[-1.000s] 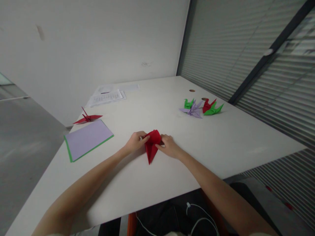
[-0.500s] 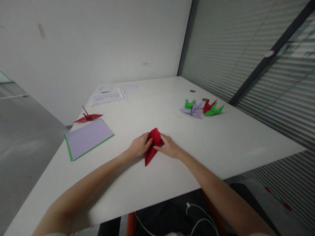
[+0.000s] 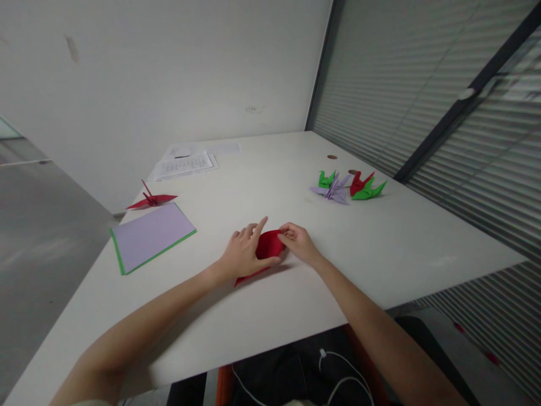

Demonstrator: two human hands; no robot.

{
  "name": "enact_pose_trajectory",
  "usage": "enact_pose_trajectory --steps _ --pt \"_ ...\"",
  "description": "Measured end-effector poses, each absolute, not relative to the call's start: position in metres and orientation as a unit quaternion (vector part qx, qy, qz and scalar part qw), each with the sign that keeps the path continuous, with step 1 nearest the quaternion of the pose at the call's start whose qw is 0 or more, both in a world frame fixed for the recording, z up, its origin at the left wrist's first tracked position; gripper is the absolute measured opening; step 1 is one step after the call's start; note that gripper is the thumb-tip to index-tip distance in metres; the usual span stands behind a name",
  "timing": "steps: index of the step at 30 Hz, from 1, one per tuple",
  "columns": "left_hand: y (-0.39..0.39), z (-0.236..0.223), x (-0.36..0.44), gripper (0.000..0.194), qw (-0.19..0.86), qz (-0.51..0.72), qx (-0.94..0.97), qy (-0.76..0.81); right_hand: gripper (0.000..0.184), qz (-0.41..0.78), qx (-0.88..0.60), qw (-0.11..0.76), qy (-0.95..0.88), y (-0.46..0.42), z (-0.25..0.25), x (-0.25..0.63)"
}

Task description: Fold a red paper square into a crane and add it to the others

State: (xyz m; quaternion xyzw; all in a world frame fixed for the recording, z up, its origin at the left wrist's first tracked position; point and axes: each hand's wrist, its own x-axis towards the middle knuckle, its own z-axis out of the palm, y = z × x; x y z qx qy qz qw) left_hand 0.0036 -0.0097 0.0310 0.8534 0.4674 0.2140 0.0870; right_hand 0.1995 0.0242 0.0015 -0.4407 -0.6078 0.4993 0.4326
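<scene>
A partly folded piece of red paper (image 3: 267,248) lies on the white table (image 3: 380,248) in front of me. My left hand (image 3: 245,254) holds it from the left, thumb under the paper's edge and fingers lifted and spread above it. My right hand (image 3: 298,243) pinches the paper's right end with curled fingers. The paper's pointed tail sticks out toward me below my left hand.
A stack of lilac and green sheets (image 3: 151,237) lies at the left, with a red paper crane (image 3: 151,198) behind it. Printed white papers (image 3: 184,164) lie at the far side. Several green, lilac and red cranes (image 3: 347,187) stand at the right. Window blinds run along the right.
The red paper has turned and flattened, its tail swinging left toward me. My left hand has moved over it with fingers lifted; my right hand has shifted to its right end.
</scene>
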Motion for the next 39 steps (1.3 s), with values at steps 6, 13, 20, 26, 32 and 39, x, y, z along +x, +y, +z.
enact_pose_trajectory --steps 6,13,20,26,32,39 --pt "-0.013 0.025 0.004 0.046 0.053 0.229 0.874 0.425 0.028 0.475 -0.436 0.444 -0.622 0.020 0.005 0.205" --pt "0.018 0.021 -0.017 0.010 0.252 0.221 0.879 0.339 0.029 0.236 -0.357 0.334 -0.840 0.017 0.032 0.222" --pt "0.020 0.029 -0.019 0.013 0.270 0.181 0.902 0.282 0.027 0.226 -0.315 0.182 -0.904 0.020 0.065 0.237" --pt "0.025 0.013 -0.020 0.020 0.220 0.242 0.896 0.300 0.016 0.244 -0.324 0.160 -0.900 0.034 0.062 0.242" --pt "0.032 0.003 -0.027 0.029 0.267 0.240 0.883 0.303 0.017 0.187 -0.317 0.108 -0.923 0.042 0.062 0.244" --pt "0.036 -0.002 -0.029 0.027 0.230 0.220 0.907 0.276 0.017 0.170 -0.305 0.114 -0.930 0.041 0.056 0.255"
